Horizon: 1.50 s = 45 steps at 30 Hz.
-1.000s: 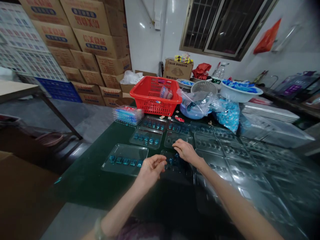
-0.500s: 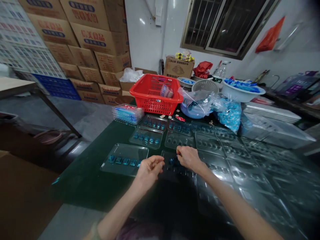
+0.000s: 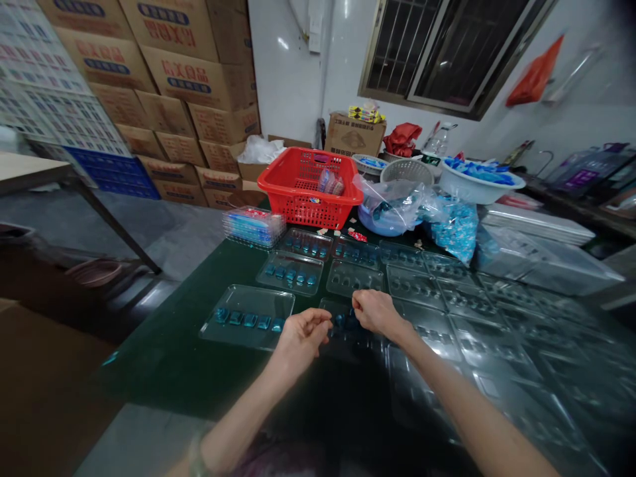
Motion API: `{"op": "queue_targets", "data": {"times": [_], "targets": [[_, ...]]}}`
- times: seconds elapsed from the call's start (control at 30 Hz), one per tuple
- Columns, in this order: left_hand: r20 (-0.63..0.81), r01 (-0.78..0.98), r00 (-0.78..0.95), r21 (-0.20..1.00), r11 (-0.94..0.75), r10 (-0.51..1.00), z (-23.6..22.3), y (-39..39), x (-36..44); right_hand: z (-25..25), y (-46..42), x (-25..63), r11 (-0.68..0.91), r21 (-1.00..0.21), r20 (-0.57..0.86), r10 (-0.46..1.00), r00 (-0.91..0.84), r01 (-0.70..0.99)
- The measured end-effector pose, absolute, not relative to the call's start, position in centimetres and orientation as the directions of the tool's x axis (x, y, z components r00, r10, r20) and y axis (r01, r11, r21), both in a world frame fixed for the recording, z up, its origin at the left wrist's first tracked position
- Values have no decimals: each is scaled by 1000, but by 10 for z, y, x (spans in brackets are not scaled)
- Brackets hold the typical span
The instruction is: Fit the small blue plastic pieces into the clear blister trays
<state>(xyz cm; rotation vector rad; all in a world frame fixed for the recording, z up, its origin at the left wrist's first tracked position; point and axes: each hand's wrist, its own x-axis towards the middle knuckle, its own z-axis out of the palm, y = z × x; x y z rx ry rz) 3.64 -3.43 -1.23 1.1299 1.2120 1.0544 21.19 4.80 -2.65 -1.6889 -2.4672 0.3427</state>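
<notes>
My left hand [image 3: 301, 340] is curled up, and my right hand [image 3: 377, 313] has its fingers pinched together. They sit close to each other but do not touch. I cannot tell if either hand is holding a small piece. Right under them is a clear plastic tray [image 3: 330, 306] with little blue pieces [image 3: 340, 320] in it. Just to the left lies another clear tray [image 3: 248, 298] with a row of blue pieces [image 3: 250, 320]. All of this is on a dark green tabletop [image 3: 163, 358]. More trays [image 3: 417, 285] lie in rows, far and to the right. At the far end I see a red basket [image 3: 298, 209], a bag of blue bits [image 3: 460, 228] and a white bowl [image 3: 477, 189]. Cardboard boxes [image 3: 189, 86] are piled high, far to the left.
</notes>
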Motion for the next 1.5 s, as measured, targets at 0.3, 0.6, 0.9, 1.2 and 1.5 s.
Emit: {"op": "queue_targets", "data": {"times": [0.3,0.6,0.9,1.2,1.5], "targets": [[-98,-76,76,992,103,992,-9,-35,39,-3,41,214,368,-574,18,899,-438,731],[-25,-16,56,1000,25,998,-1,-44,41,3,5,184,-27,-989,-97,866,-490,147],[233,230,39,944,-236,972,-10,-53,35,2,-5,175,-374,-923,-270,801,-534,-95],[30,7,-37,1000,-30,999,-6,-44,34,-1,-17,175,-63,-996,-27,891,-454,-64],[-283,-639,319,640,426,904,-8,-39,35,-2,-29,180,120,-989,144,910,-389,-85]]}}
